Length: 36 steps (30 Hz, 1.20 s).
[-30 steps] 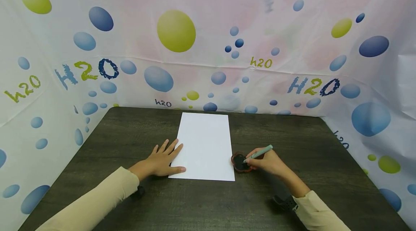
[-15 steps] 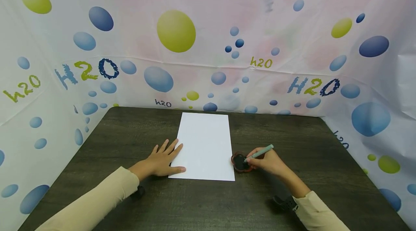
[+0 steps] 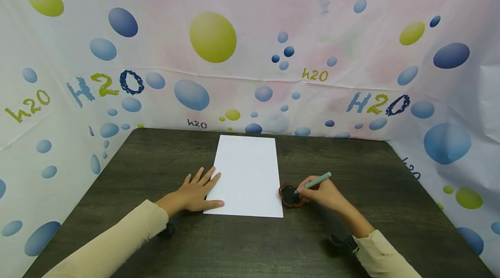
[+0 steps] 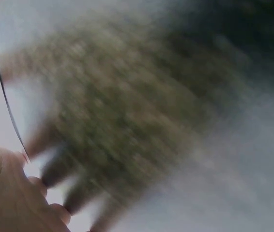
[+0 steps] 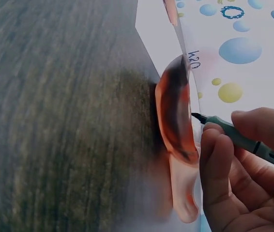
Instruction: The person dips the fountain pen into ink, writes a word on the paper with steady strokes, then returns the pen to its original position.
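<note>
My left hand [image 3: 192,196] lies flat with fingers spread, across the left edge of a blank white sheet of paper [image 3: 248,173]. In the left wrist view that hand's fingers [image 4: 16,188] show above a blurred reflection. My right hand [image 3: 326,194] pinches a pale green fountain pen [image 3: 318,180] between thumb and fingers. The pen slants, its dark nib down over a small scalloped reddish dish [image 3: 291,206] with black inside, beside the paper's lower right edge. In the right wrist view, the nib [image 5: 198,117] is close to the rim of the translucent orange dish [image 5: 175,125].
Everything stands on a dark wood-grain table [image 3: 250,243]. A white backdrop [image 3: 250,61] with blue and green dots and lettering rises behind and at both sides. A dark strap [image 3: 343,244] is at the right wrist.
The right hand has raised the pen very slightly up and to the right over the dish. The left hand stays flat on the paper; the head view has shifted a little.
</note>
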Available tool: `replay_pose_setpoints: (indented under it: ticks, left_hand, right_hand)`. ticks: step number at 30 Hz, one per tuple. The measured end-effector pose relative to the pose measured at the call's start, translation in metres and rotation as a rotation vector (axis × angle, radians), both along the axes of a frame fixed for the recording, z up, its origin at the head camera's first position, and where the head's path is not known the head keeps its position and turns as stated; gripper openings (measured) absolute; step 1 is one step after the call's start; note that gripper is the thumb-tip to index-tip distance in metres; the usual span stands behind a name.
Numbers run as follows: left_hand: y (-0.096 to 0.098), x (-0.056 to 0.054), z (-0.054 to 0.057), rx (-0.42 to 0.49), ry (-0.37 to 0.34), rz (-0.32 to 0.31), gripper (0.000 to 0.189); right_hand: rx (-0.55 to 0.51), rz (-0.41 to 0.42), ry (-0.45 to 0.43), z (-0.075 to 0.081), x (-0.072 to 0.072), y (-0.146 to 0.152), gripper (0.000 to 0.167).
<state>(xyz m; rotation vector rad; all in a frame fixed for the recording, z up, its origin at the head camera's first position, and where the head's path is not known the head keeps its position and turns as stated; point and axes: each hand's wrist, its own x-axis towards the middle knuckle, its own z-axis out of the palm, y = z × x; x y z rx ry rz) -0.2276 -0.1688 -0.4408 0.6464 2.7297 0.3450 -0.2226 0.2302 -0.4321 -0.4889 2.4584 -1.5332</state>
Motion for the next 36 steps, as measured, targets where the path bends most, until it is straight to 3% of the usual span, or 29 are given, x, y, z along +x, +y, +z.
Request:
replay_pose_setpoints:
  ticks: [10, 21, 36]
  left_hand:
    - [0.0, -0.003, -0.002, 0.005, 0.006, -0.002, 0.093]
    - [0.0, -0.002, -0.001, 0.004, 0.003, -0.002, 0.093]
    - [0.001, -0.001, -0.001, 0.002, -0.012, -0.003, 0.094]
  right_hand:
    - [-0.076, -0.092, -0.058, 0.007, 0.0, 0.001, 0.025]
    - [-0.089, 0.036, -0.063, 0.01, 0.0, 0.001, 0.021]
    - [0.011, 0.045, -0.051, 0.014, -0.003, 0.001, 0.02]
